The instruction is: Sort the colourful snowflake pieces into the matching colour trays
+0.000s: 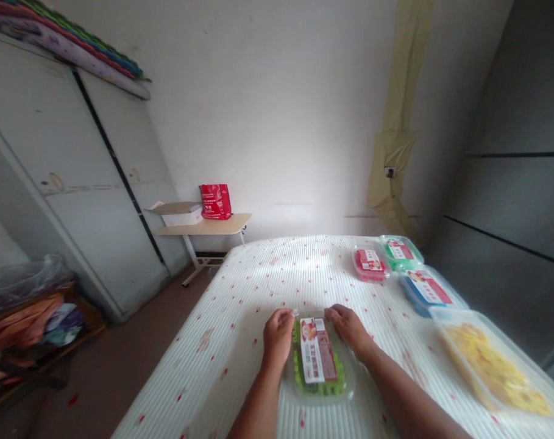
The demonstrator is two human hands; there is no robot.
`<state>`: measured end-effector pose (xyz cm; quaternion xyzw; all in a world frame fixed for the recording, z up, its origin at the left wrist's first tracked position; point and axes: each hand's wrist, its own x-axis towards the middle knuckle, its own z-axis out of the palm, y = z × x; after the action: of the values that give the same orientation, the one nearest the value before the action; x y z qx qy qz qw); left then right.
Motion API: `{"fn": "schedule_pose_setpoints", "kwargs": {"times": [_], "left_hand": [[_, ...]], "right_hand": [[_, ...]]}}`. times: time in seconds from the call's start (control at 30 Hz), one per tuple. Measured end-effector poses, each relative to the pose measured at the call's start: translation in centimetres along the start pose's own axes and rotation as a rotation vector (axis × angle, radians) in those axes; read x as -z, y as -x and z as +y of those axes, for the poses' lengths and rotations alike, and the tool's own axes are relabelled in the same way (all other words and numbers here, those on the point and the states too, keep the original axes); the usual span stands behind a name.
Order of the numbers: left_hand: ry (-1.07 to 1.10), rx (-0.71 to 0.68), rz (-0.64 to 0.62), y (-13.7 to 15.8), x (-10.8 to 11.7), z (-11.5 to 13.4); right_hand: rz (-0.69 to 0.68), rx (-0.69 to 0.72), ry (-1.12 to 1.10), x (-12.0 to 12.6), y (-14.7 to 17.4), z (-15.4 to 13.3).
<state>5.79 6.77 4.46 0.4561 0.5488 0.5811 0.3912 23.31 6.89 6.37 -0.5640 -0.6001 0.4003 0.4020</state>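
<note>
A clear plastic box of green pieces (320,356), with a white and dark red label on its lid, lies flat on the striped white cover. At its far left corner my left hand (278,336) is closed, thumb and fingers pinching the rim. My right hand (348,327) has its curled fingers at the far right corner of the same box, the fingertips partly hidden behind the hand. The lid appears to be on the box.
To the right lie a box of red pieces (370,264), a green box (401,252), a blue box (431,289) and a larger tub of yellow pieces (496,363). Beyond the far left edge stands a small table (213,225) with a red bag (216,202) and a white box (181,216).
</note>
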Motion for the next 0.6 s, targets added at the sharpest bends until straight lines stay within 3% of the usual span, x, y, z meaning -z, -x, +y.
{"fn": "schedule_pose_setpoints", "kwargs": {"times": [0.1, 0.23, 0.37, 0.47, 0.6], "left_hand": [[0.01, -0.029, -0.058, 0.3, 0.2, 0.2], [-0.063, -0.067, -0.116, 1.0, 1.0, 0.7], [-0.14, 0.029, -0.128, 1.9, 2.3, 0.8], [-0.147, 0.112, -0.13, 3.2, 2.8, 0.2], [0.004, 0.104, -0.223, 6.1, 2.9, -1.6]], "right_hand": [[-0.048, -0.029, -0.092, 0.2, 0.3, 0.0], [-0.01, 0.033, -0.12, 0.5, 0.7, 0.4], [0.019, 0.035, -0.15, 1.0, 1.4, 1.0], [0.009, 0.0, -0.154, 1.4, 2.9, 1.4], [-0.079, -0.042, -0.183, 2.7, 6.4, 1.3]]}}
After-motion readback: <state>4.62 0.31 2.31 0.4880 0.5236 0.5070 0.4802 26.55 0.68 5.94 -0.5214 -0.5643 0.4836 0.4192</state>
